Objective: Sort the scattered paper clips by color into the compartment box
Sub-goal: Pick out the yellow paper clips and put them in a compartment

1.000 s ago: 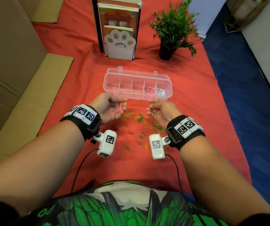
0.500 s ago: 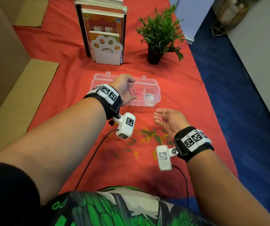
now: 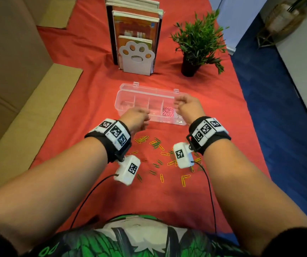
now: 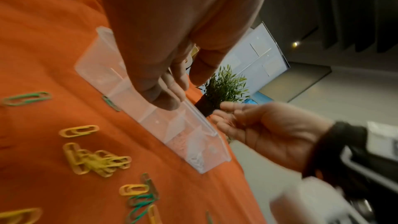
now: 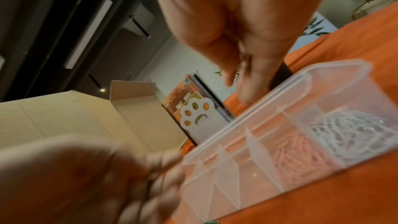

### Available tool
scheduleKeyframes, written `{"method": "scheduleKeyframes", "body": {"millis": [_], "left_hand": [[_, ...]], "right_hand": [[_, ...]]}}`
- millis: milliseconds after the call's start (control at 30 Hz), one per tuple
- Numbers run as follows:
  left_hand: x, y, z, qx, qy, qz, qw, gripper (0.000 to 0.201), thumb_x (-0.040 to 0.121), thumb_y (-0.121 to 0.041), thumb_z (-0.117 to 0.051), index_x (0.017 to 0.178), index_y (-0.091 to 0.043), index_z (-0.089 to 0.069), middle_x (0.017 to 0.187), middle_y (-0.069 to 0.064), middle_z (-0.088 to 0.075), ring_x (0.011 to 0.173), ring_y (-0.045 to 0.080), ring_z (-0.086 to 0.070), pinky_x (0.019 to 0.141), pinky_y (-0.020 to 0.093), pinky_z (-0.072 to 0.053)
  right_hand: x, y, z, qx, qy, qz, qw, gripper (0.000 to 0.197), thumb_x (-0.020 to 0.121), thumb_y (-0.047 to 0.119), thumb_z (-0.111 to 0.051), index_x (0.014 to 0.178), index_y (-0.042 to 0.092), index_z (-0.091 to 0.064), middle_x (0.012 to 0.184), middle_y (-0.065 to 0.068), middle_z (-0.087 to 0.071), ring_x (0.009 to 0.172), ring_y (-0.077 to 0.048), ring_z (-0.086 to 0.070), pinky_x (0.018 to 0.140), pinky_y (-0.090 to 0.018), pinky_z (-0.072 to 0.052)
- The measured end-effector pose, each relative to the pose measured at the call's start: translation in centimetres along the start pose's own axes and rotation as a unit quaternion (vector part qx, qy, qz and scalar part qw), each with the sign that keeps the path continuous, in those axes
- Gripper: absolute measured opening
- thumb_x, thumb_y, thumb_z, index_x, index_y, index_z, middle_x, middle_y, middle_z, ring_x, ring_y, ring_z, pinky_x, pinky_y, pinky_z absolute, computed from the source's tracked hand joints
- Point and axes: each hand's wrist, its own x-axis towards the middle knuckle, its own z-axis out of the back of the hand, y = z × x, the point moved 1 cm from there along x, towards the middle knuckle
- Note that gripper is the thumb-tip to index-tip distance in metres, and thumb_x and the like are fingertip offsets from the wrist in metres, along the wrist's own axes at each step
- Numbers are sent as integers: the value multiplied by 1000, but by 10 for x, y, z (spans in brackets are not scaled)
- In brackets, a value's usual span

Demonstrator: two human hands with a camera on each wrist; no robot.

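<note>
The clear compartment box (image 3: 141, 102) (image 4: 150, 117) (image 5: 237, 168) lies open on the red cloth. Pink clips (image 3: 167, 112) (image 5: 290, 156) fill one compartment and white clips (image 3: 180, 117) (image 5: 344, 134) the rightmost; the others look empty. My left hand (image 3: 136, 119) (image 4: 183, 88) hangs at the box's near wall, fingers loose, holding nothing. My right hand (image 3: 186, 106) (image 5: 237, 88) hovers over the box's right part, fingers pointing down and apart. A small blurred thing shows between its thumb and fingers. Yellow clips (image 3: 141, 139) (image 4: 96, 161) and green clips (image 3: 156, 143) (image 4: 25, 98) lie scattered near me.
Books in a white paw bookend (image 3: 136, 58) and a potted plant (image 3: 197, 43) stand behind the box. A cardboard box (image 3: 10, 71) flanks the left side. The table's right edge drops to blue floor (image 3: 278, 127).
My left hand has drawn back from over the box to its near wall, without the pink clips. My right hand rose from beside the scattered clips to above the box.
</note>
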Motion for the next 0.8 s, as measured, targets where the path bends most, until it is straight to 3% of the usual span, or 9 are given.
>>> {"method": "scheduleKeyframes", "body": {"millis": [100,200,267,333,400,533,633,700,800], "left_hand": [[-5,23,19,57,-15,5,998,22,88,6,-46,82,-15,-52,68,5,-48,55,13,-43,53,23,-36],[-9,40,29,113,-23,-5,993,18,87,2,-51,95,-13,-55,65,3,-50,57,15,-46,56,24,-39],[-11,50,32,168,-25,-16,985,18,85,0,-54,94,-15,-58,64,0,-53,49,8,-50,54,22,-41],[-14,59,30,209,-17,-25,977,18,83,0,-57,84,-18,-60,60,-3,-53,32,-3,-44,45,14,-40],[-17,68,25,239,5,-37,970,17,81,1,-61,81,-17,-63,54,-7,-55,27,-5,-42,37,8,-37],[-26,82,9,331,51,-56,941,9,77,-4,-70,82,-12,-70,60,-10,-58,33,-11,-48,46,5,-40],[-35,88,-7,422,90,-69,899,18,76,-11,-72,94,-9,-73,68,-4,-64,46,-7,-53,58,12,-42],[-43,91,-21,469,108,-75,874,23,77,-14,-72,99,-13,-73,85,1,-73,64,-3,-61,67,14,-45],[-55,95,-39,547,107,-95,825,30,78,-20,-71,107,-20,-71,106,0,-72,100,14,-66,85,20,-45]], "right_hand": [[12,6,-3,-100,20,9,995,50,79,3,-39,125,13,-59,126,-14,-59,95,-20,-55,85,-29,-46],[2,5,5,-112,-1,30,993,47,83,-5,-41,125,6,-57,129,-16,-58,114,-26,-57,103,-36,-44],[-12,-7,13,-111,-13,31,993,35,85,1,-46,114,8,-63,114,-14,-66,99,-25,-60,99,-43,-48],[-29,-26,19,-130,-2,12,991,20,85,4,-51,89,16,-67,95,-12,-68,85,-22,-59,92,-45,-51],[-49,-44,24,-177,25,-16,984,22,85,10,-53,66,20,-59,82,-11,-65,79,-25,-60,86,-45,-53],[-94,-71,32,-325,74,-47,942,22,86,18,-51,65,12,-57,82,-17,-68,87,-30,-65,75,-30,-48],[-118,-90,31,-389,104,-55,914,23,88,22,-51,66,15,-51,98,-22,-67,99,-33,-63,80,-32,-48],[-130,-99,30,-404,119,-57,905,18,89,23,-52,88,9,-63,109,-20,-66,107,-33,-61,86,-34,-48],[-144,-114,27,-400,119,-61,907,30,87,25,-56,108,4,-59,116,-20,-63,111,-33,-58,89,-35,-48]]}}
